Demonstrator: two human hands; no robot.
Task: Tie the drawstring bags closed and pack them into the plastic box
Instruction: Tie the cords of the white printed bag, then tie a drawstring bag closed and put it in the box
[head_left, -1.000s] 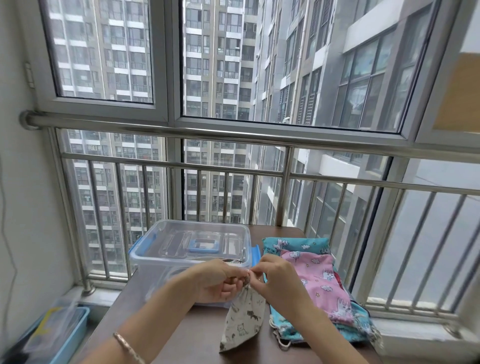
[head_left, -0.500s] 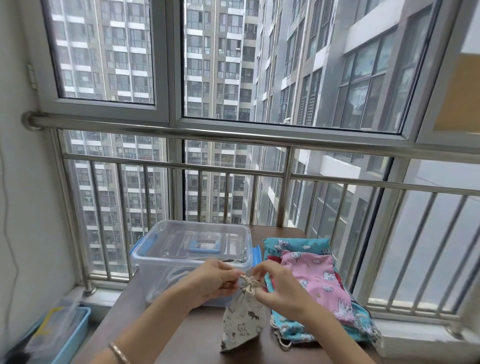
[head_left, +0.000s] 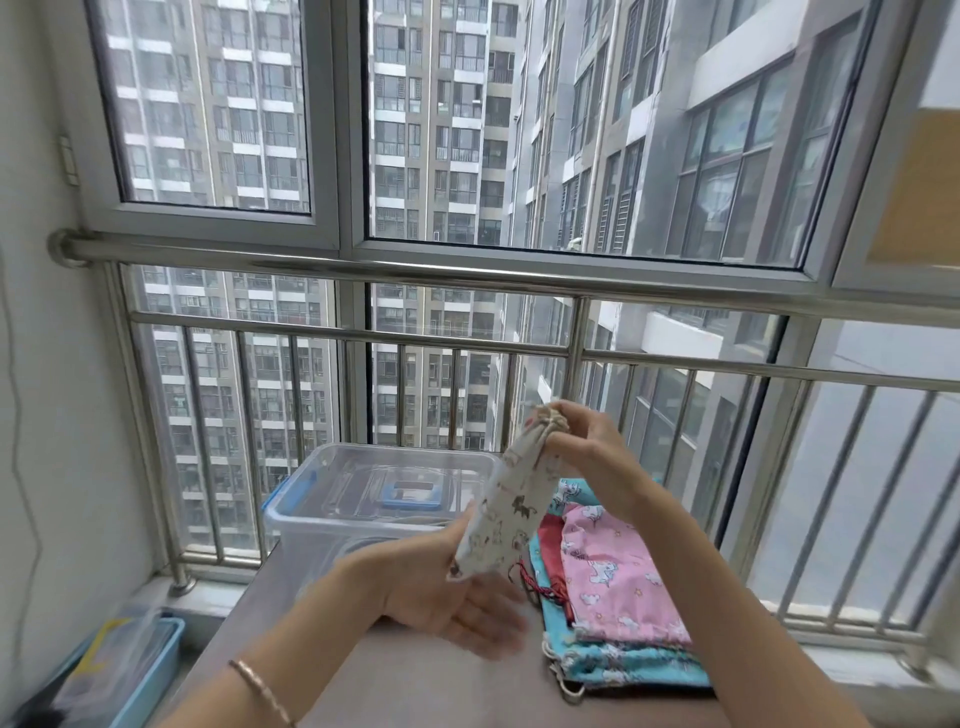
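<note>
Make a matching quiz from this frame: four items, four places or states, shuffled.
Items:
1. cream bag
2. pink bag
3. plastic box
4. blue bin

Places or states:
a. on the floor, left of the table
b. on top of the pile of bags on the table
c. held in the air, neck gripped by the right hand
d. lid on, at the table's far end

Pairs: 1-c, 2-b, 3-d, 4-a

Big window (head_left: 467, 130) w/ steel railing (head_left: 363, 270), daylight.
</note>
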